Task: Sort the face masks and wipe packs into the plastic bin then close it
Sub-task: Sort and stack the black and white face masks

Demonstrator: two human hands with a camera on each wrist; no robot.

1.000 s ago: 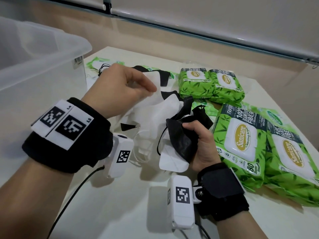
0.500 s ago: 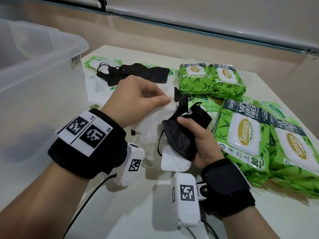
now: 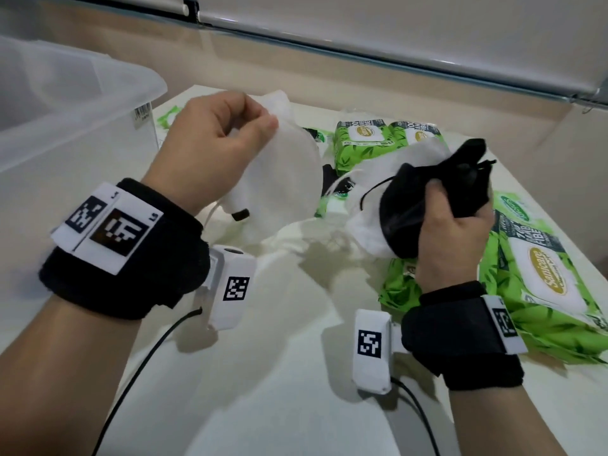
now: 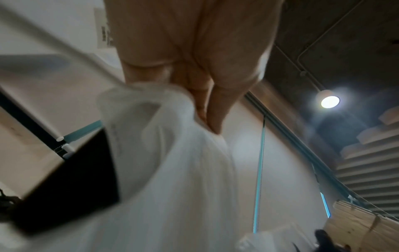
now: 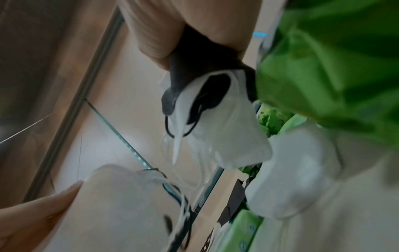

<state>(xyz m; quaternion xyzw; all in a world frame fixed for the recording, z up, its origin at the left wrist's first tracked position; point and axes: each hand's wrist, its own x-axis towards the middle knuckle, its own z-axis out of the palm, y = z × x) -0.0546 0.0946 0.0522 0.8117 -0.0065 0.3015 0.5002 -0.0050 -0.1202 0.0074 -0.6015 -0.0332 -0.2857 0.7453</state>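
White table (image 3: 279, 406), lit ceiling lamp (image 4: 329, 101), roller blind (image 3: 394, 24)

bin (image 3: 75, 103) left, wipe packs (image 3: 539, 278) right

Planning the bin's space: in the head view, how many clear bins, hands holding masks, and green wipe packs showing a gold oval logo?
Clear plastic bin: 1
Hands holding face masks, left hand and right hand: 2
Green wipe packs with gold oval logo showing: 3
Total: 6
Partly hidden green packs are left out.
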